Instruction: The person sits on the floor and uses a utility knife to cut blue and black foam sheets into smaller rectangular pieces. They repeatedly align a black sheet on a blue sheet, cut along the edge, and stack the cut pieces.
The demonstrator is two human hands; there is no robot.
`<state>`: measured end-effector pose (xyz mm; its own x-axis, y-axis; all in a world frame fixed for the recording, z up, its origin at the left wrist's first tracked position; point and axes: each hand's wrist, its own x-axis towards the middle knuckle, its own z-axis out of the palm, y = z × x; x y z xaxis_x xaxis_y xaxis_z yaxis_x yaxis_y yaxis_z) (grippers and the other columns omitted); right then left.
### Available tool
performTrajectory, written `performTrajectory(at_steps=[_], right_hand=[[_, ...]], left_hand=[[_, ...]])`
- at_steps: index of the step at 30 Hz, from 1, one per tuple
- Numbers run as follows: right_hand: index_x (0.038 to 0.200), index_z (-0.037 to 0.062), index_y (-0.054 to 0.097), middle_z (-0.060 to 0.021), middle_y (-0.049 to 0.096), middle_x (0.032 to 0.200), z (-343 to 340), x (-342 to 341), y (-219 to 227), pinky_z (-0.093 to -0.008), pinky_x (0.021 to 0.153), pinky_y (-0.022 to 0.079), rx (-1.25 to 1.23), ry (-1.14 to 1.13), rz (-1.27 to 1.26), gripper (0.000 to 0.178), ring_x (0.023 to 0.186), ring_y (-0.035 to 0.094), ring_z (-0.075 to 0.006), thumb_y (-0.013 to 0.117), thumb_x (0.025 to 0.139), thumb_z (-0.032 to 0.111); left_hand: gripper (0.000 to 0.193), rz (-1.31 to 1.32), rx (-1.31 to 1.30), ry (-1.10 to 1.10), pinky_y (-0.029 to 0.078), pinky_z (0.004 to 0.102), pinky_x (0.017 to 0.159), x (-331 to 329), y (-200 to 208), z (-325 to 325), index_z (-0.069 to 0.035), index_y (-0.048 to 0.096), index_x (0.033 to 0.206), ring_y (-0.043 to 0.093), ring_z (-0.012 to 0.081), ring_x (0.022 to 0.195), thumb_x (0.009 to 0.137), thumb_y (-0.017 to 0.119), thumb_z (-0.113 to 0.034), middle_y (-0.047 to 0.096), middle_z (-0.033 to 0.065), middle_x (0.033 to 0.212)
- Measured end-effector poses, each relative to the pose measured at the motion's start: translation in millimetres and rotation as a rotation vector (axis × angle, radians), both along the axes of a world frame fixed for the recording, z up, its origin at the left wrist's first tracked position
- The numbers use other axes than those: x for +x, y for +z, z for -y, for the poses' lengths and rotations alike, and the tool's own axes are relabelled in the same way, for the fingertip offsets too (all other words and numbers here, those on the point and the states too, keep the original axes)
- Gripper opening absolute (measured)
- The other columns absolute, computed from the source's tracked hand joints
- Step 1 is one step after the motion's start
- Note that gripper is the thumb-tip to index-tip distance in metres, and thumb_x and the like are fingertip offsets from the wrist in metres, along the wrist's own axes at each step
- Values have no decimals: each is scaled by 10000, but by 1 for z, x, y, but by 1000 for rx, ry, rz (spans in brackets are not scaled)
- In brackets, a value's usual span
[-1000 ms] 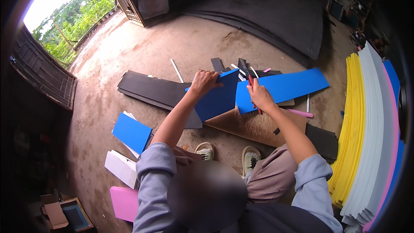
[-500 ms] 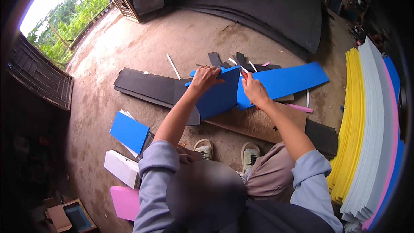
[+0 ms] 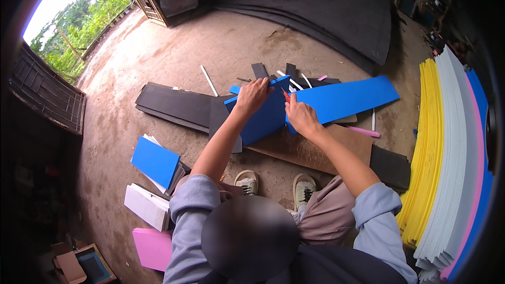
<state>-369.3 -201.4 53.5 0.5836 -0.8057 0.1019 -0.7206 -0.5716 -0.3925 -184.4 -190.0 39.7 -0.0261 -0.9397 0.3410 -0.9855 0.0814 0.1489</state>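
My left hand (image 3: 254,96) is closed over the upper edge of a dark-shaded blue foam sheet (image 3: 263,121), which stands tilted in front of me. In my right hand (image 3: 301,117) is a red-handled knife (image 3: 286,96), its tip close to the sheet's right part; whether it touches the foam I cannot tell. A long blue foam strip (image 3: 347,98) stretches away to the right, meeting the tilted sheet near my right hand. Below both lies a brown board (image 3: 326,147). Black foam strips (image 3: 173,106) lie to the left, partly under the blue sheet.
Small stacks of blue (image 3: 155,161), white (image 3: 144,206) and pink sheets (image 3: 151,249) rest on the floor at left. Tall yellow sheets (image 3: 423,152) and pale blue sheets (image 3: 451,163) stand at right. Large black sheets (image 3: 326,16) lie at the back. Thin offcuts (image 3: 209,80) are scattered beyond the foam.
My right hand and the knife have moved a little to the left and nearer to my left hand. My left hand keeps its hold on the blue sheet.
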Motion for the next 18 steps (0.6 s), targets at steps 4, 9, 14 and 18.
performTrajectory(at_steps=[4, 9, 14, 18], right_hand=[[973, -18, 405, -230, 609, 663, -2, 1, -2, -484, 574, 505, 8, 3, -3, 260, 665, 618, -401, 415, 914, 235], [963, -16, 407, -225, 608, 651, -4, 5, 5, -483, 568, 506, 23, 6, 2, 255, 658, 619, -400, 412, 916, 235], [973, -19, 406, -256, 589, 637, -3, 5, -3, -504, 535, 487, -3, 12, 41, 267, 616, 595, -432, 407, 922, 243], [969, -19, 408, -248, 597, 653, -6, 8, 0, -495, 554, 496, -3, 4, 20, 261, 646, 604, -424, 408, 920, 238]], left_hand=[[271, -52, 35, 4, 506, 422, 606, 1, 0, -3, -75, 477, 1015, 619, 315, 794, 898, 477, -320, 620, 116, 867], [279, -46, -4, -1, 500, 422, 571, 4, -2, -4, -84, 477, 1035, 622, 321, 739, 900, 475, -329, 623, 110, 842], [281, -32, -13, -5, 498, 420, 558, 3, -3, -2, -88, 485, 1047, 623, 316, 734, 896, 481, -326, 624, 109, 832], [277, -31, -42, 1, 497, 412, 551, 3, -5, -2, -89, 493, 1039, 625, 309, 727, 890, 493, -322, 624, 106, 821]])
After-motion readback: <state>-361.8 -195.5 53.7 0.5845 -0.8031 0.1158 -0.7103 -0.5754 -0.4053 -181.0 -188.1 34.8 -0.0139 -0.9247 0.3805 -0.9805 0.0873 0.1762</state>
